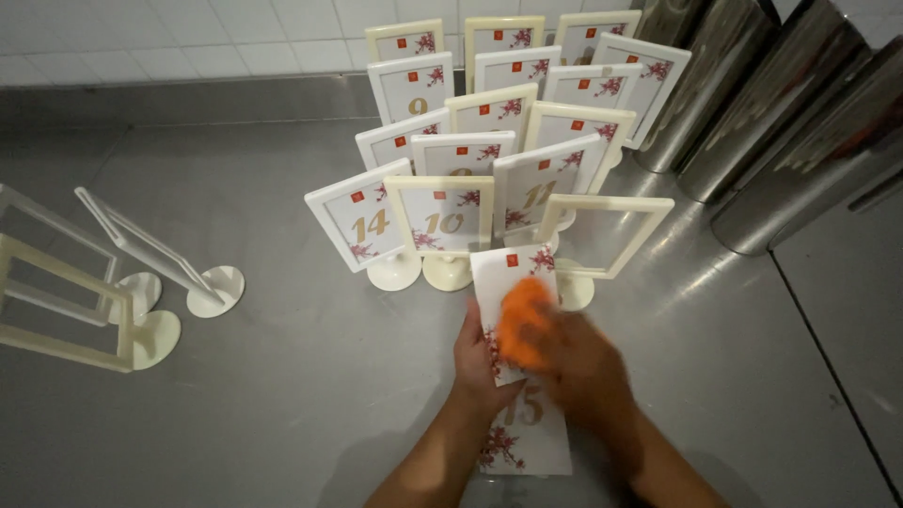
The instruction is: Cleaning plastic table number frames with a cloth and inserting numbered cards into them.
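Note:
A white numbered card [523, 440] with red blossom print lies flat on the steel counter [282, 395] in front of me. My left hand [475, 362] presses on its left edge, fingers spread. My right hand [574, 362], blurred by motion, holds an orange cloth [522, 320] against the card's upper half. Just beyond the card stands an empty cream frame stand [602, 235].
Several cream and white frame stands with numbered cards [442, 221] are clustered at the back centre. Three empty frame stands [141, 263] sit at the left. Steel cylinders [800, 141] lean at the right. A white tiled wall [188, 38] runs behind.

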